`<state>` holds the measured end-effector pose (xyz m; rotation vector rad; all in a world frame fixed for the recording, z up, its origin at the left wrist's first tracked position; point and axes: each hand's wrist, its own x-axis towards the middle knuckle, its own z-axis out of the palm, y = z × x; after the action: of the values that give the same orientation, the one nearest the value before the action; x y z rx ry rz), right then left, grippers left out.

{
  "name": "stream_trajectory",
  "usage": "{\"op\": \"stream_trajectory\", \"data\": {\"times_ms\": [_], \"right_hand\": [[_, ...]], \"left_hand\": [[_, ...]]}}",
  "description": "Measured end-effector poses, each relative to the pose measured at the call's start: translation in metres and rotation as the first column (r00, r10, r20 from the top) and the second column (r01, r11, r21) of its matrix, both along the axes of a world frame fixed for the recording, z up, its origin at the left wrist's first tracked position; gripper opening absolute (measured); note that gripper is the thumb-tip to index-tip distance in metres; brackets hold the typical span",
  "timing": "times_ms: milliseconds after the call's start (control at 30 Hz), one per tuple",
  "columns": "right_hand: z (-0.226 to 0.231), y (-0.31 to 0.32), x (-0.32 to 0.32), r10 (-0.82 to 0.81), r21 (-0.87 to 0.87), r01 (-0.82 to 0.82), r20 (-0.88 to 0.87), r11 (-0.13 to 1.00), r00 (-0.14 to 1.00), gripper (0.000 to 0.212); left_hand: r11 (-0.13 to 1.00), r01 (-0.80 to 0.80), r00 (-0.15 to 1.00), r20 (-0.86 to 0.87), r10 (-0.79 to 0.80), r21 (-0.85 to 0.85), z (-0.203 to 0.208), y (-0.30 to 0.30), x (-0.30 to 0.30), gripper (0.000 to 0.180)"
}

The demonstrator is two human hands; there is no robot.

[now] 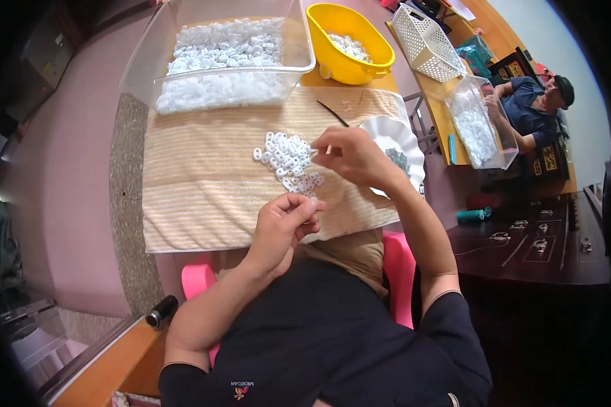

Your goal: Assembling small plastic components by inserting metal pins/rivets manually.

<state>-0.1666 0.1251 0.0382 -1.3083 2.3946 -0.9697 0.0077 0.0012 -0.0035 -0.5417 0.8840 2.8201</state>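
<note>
A pile of small white oval plastic pieces with holes (286, 157) lies on a cream striped towel (197, 169). At the pile's right edge, my right hand (353, 154) has its thumb and fingers bent together; whether a piece is between the tips cannot be made out. Nearer to me, my left hand (285, 227) is closed in a pinch just below the pile, and what it holds is too small to name. Right of my right hand stands a white wavy-rimmed plate (415, 152) with small grey parts (397, 159), partly hidden by my forearm.
A large clear bin (139, 74) of white pieces stands at the far left, beside a yellow tub (319, 44). A thin black tool (332, 113) lies near the plate. Right, another person (533, 108) sits by a clear bin (506, 161) and a white perforated basket (424, 41).
</note>
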Motion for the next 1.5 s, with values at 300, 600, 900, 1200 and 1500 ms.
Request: {"op": "stream_trajectory", "data": {"times_ms": [300,600,900,1200,1500], "right_hand": [[-0.020,-0.005,0.013,0.096,0.105,-0.074,-0.222,0.992,0.970,0.014],[-0.027,-0.008,0.016,0.082,0.224,-0.022,-0.263,0.974,0.961,0.011],[-0.024,0.005,0.029,-0.047,0.052,0.056,-0.154,0.997,0.987,0.010],[-0.016,0.024,0.059,0.081,-0.247,0.032,0.434,0.968,0.897,0.009],[-0.017,0.031,0.067,0.148,-0.322,0.143,0.727,0.936,0.671,0.014]], "left_hand": [[0.999,-0.023,1.000,0.015,0.023,-0.027,0.004,-0.002,0.000,0.011],[0.999,-0.017,1.000,0.010,0.017,-0.031,0.002,-0.002,0.000,0.010],[0.997,-0.054,0.999,-0.002,0.054,-0.048,0.000,-0.001,0.000,0.010],[0.957,-0.182,0.981,-0.116,0.159,-0.226,0.003,0.005,0.001,0.011],[0.968,-0.121,0.988,-0.120,0.096,-0.221,0.006,0.007,0.000,0.009]]}}
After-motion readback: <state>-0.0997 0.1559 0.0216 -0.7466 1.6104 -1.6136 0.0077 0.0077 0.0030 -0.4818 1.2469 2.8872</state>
